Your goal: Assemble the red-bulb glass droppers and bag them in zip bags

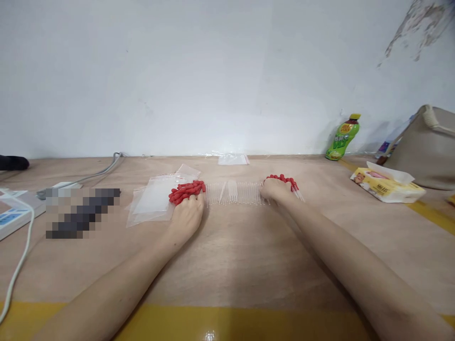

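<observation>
Between my two hands lies a row of thin clear tubes (245, 192), side by side, with a few lying askew near the middle. A heap of small red rubber bulbs (185, 191) sits at the row's left end. My left hand (188, 210) rests against the front of this heap, fingers curled in; what they pinch is hidden. At the right end, my right hand (273, 188) is closed over the tubes, its fingertips out of sight. Just behind and right of it are several red-bulbed droppers (292, 183), their clear stems pointing towards me.
Clear zip bags (151, 201) lie under and left of the red heap, another bag (233, 159) by the wall. A power strip (14, 213) with cables is at left. On the right are a green bottle (343, 137), a tissue pack (387, 184) and a beige bag (423, 147).
</observation>
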Demonstrator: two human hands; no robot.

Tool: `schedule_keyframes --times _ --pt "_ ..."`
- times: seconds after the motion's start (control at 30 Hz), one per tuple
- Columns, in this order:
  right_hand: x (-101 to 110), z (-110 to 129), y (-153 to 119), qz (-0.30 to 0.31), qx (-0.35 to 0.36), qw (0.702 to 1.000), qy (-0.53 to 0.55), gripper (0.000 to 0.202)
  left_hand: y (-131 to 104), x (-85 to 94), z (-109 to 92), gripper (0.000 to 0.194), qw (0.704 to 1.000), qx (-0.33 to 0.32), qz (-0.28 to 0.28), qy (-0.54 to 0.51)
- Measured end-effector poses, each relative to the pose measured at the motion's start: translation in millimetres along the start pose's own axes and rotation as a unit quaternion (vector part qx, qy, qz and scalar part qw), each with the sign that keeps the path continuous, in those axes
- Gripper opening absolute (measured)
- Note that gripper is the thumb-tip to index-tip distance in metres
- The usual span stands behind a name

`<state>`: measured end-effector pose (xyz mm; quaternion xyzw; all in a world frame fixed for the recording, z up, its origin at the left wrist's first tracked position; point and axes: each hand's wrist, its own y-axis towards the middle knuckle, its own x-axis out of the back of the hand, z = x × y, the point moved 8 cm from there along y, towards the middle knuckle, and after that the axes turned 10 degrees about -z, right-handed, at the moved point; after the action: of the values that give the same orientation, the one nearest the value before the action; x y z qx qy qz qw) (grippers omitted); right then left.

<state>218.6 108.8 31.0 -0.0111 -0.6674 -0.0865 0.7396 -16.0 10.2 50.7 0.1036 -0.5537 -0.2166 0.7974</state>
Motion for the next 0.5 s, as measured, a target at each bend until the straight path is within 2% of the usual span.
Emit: schedule_keyframes --times 0.1,0.17,0.27,0.37,0.5 --pt "9 -1 -6 -0.016 0.011 1.000 0.014 0.020 -1 0.9 1 0.030 1.000 0.013 0.005 -0.002" --pt "17 -3 -13 -0.029 0.020 0.999 0.025 0.025 -3 7.0 -2 0.029 1.000 0.012 -0.011 -0.020" --pt "29 -6 -30 -0.074 0.057 0.994 0.063 0.027 -7 20.0 -19 0.023 0.992 -0.035 -0.057 -0.104" --pt "35 -5 -54 -0.138 0.140 0.973 0.119 0.026 -12 26.7 -37 0.022 0.967 -0.078 -0.078 -0.232" --pt "23 2 -85 -0.169 0.261 0.934 0.176 0.027 -15 23.6 -47 0.024 0.933 -0.091 -0.084 -0.338"
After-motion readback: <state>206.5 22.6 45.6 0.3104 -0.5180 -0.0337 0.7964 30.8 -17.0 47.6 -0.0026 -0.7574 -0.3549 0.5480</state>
